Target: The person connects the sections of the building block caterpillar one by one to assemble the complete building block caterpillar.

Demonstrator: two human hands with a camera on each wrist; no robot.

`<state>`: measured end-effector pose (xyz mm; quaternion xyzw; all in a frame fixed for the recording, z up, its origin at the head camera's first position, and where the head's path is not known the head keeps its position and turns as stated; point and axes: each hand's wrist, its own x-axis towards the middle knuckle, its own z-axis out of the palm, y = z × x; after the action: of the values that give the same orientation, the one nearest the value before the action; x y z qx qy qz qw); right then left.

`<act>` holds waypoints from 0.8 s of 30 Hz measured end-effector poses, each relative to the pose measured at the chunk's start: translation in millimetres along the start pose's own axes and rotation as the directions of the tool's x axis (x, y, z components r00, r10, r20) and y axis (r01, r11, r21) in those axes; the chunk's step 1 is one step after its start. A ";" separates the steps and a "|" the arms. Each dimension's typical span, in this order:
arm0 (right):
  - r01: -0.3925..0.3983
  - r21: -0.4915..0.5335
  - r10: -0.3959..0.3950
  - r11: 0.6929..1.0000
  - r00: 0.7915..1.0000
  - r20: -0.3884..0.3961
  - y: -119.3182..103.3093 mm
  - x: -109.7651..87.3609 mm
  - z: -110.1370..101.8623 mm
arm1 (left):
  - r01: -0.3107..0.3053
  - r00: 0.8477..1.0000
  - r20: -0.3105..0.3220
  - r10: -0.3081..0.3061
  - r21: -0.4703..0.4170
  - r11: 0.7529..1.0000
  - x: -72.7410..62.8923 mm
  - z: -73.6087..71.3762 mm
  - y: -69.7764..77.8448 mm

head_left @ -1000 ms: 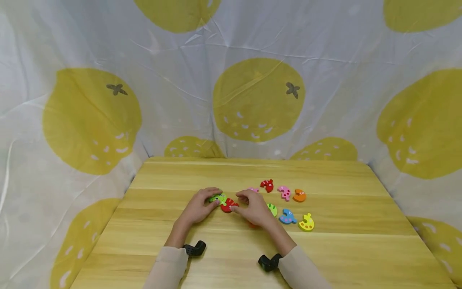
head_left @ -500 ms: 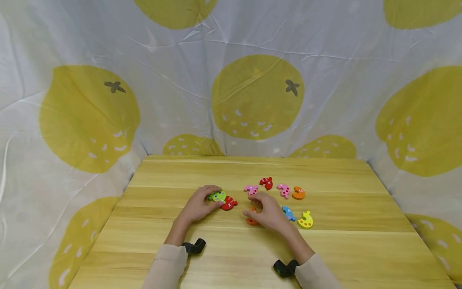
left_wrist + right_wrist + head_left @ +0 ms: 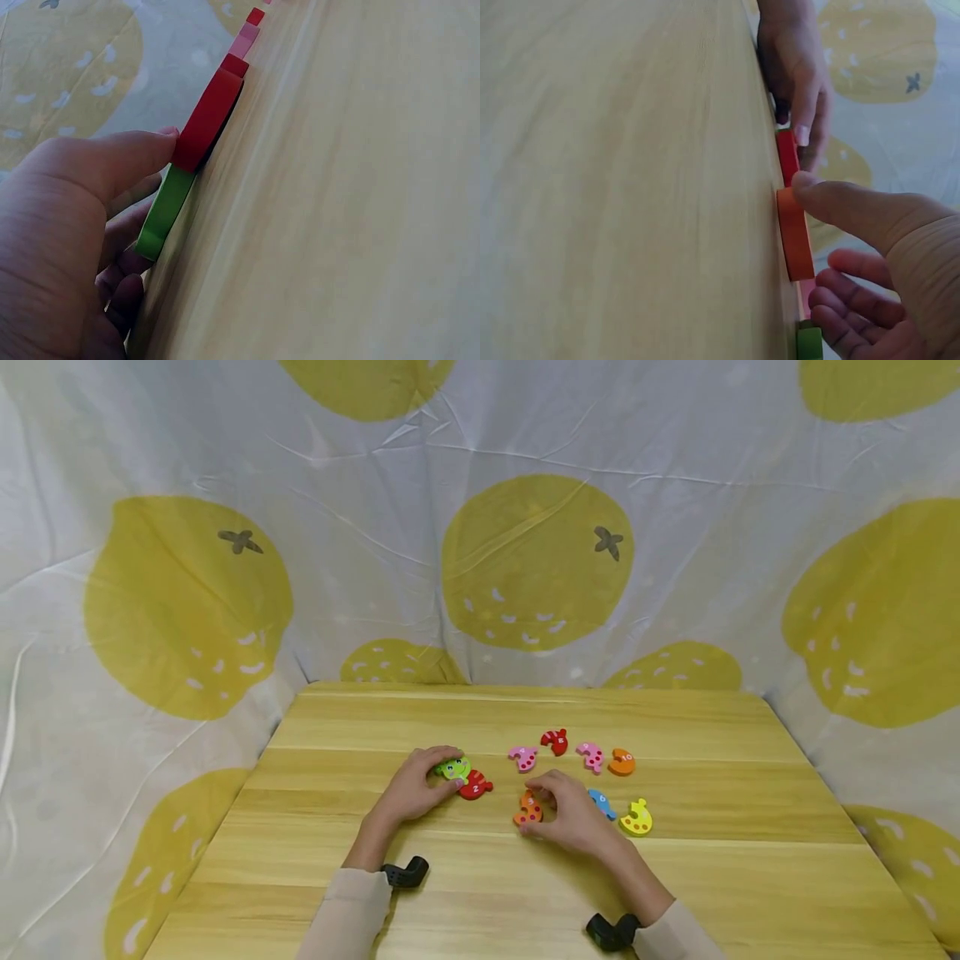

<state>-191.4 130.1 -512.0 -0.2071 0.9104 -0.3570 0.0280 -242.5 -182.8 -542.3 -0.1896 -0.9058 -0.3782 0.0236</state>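
My left hand (image 3: 415, 783) holds a green smiling caterpillar-head puzzle piece (image 3: 456, 768), its thumb at the joint with a red number 2 piece (image 3: 474, 786). In the left wrist view, the red piece (image 3: 206, 120) sits end to end with the green one (image 3: 166, 206). My right hand (image 3: 572, 814) has thumb and fingers around an orange number 3 piece (image 3: 529, 808), on the table. The right wrist view shows the thumb on the edge of this orange piece (image 3: 795, 234), with the other fingers loosely curled alongside.
Beyond the right hand lie a pink piece (image 3: 523, 758), a red one (image 3: 556, 742), another pink one (image 3: 591, 757) and an orange one (image 3: 622, 762). A blue piece (image 3: 602, 803) is partly hidden behind the hand, beside a yellow one (image 3: 637, 818). A green piece (image 3: 808, 341) shows in the right wrist view.
My right hand has left the red number 2 piece and moved right and nearer, to the orange number 3 piece. The left hand has stayed at the green head.
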 end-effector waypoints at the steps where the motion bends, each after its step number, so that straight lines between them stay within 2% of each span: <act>1: 0.002 -0.007 -0.002 1.000 1.000 0.004 -0.2 -0.4 -0.4 | 0.001 1.000 -0.003 -0.001 0.000 1.000 -0.1 0.1 -0.4; 5: 0.020 -0.027 -0.019 0.999 1.000 0.018 -0.3 -0.9 -0.1 | 0.003 1.000 -0.002 -0.003 0.007 1.000 0.0 0.3 -0.8; 12: 0.048 -0.046 -0.047 0.998 0.999 0.022 -3.2 1.5 8.1 | 0.042 0.999 0.031 -0.043 0.043 0.998 -0.1 0.5 1.9; 16: 0.044 -0.029 -0.044 0.999 0.999 0.011 -5.0 3.6 12.0 | 0.027 0.999 0.028 -0.030 0.072 0.997 0.1 1.5 3.7; 24: -0.001 0.022 0.002 1.000 0.998 -0.061 -8.9 13.6 15.1 | 0.040 0.999 -0.002 -0.041 0.111 0.993 -0.3 2.5 8.9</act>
<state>-197.7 109.2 -516.1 -0.1950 0.9071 -0.3730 0.0025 -238.8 -175.5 -538.1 -0.1697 -0.9291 -0.3276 0.0261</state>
